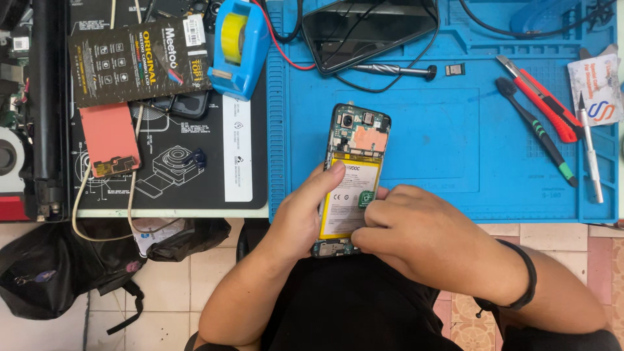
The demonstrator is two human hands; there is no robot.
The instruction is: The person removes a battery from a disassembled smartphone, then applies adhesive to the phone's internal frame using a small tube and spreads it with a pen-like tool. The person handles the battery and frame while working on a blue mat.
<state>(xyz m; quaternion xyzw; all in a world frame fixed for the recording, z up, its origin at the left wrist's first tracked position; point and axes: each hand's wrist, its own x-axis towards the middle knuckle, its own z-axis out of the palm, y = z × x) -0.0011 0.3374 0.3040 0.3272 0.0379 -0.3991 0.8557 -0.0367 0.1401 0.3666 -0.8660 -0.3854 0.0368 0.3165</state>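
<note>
At the near edge of the blue work mat [455,149], an opened phone [351,179] lay with its back cover off, its battery [348,195] and circuit board exposed. The left hand [302,218] grasped the phone along its left side, thumb stretched across the battery. The right hand [416,237] was curled over the phone's lower right part, fingertips pinched at a small green tab [366,199] on the battery. Farther back on the mat lay another dark phone [367,29], a screwdriver [396,69], a black brush [536,130], a red utility knife [543,97] and a craft knife [590,153]. Left of the mat, the tabletop carried a blue tape dispenser [240,45].
</note>
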